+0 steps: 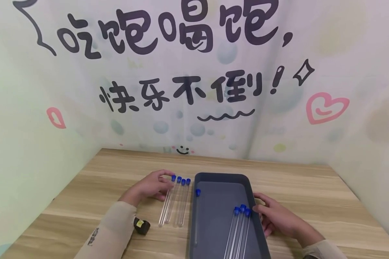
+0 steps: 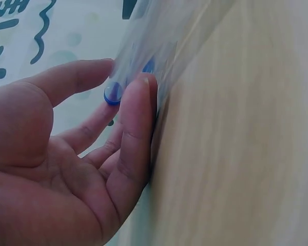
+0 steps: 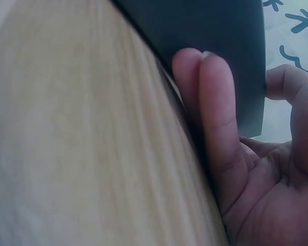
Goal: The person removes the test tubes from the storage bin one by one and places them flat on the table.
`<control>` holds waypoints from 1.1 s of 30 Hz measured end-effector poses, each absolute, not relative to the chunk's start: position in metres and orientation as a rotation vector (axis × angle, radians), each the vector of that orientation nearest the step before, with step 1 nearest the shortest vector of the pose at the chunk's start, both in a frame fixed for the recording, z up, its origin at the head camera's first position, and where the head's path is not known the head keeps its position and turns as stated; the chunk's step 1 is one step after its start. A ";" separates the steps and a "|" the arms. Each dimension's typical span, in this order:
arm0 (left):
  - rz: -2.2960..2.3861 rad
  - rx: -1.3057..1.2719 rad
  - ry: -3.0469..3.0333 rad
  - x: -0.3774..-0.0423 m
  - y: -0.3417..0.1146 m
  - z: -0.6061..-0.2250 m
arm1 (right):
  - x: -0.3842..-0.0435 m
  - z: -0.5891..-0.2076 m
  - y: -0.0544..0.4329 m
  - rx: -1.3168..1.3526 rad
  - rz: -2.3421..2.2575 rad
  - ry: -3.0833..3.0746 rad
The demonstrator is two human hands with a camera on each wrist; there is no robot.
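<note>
At the capped end of a row of several clear test tubes [image 1: 166, 207] lying on the table, my left hand [image 1: 152, 185] pinches the leftmost tube between thumb and a finger. Its blue cap [image 2: 113, 94] shows between the fingertips in the left wrist view. My right hand [image 1: 277, 216] rests against the right side of a dark grey tray [image 1: 218, 201]. Two fingers [image 3: 218, 102] press on the tray's outer wall, and a digit touches its rim. Inside lie several blue-capped test tubes [image 1: 238, 233] at the right and a single tube [image 1: 196, 219] along the left wall.
A black object with a yellow patch [image 1: 142, 226] sits by my left wrist. The wood-grain table [image 1: 142, 162] meets a printed backdrop [image 1: 162, 136] behind. The tray's left wall runs close beside the row of tubes.
</note>
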State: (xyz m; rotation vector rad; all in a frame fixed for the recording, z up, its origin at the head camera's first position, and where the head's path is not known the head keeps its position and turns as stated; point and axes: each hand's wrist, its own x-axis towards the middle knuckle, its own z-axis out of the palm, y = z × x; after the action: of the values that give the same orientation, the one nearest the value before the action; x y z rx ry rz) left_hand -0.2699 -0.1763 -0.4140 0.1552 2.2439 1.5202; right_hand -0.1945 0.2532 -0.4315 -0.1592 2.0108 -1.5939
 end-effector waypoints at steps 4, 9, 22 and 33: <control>1.533 0.146 2.227 -0.272 -0.177 -0.415 | -0.193 -0.431 0.253 -0.156 -1.594 2.013; 1.528 0.145 2.251 -0.272 -0.176 -0.416 | -0.192 -0.430 0.254 -0.156 -1.596 2.012; 1.479 0.097 2.336 -0.268 -0.170 -0.413 | -0.194 -0.430 0.253 -0.139 -1.579 2.022; 1.446 0.113 2.373 -0.269 -0.169 -0.415 | -0.195 -0.431 0.254 -0.157 -1.588 2.006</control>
State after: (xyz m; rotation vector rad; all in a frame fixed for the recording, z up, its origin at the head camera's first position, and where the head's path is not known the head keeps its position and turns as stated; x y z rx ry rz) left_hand -0.2690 -0.1685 -0.4154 0.1129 2.3727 1.4460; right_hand -0.1946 0.2536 -0.4306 -0.1570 2.0058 -1.5880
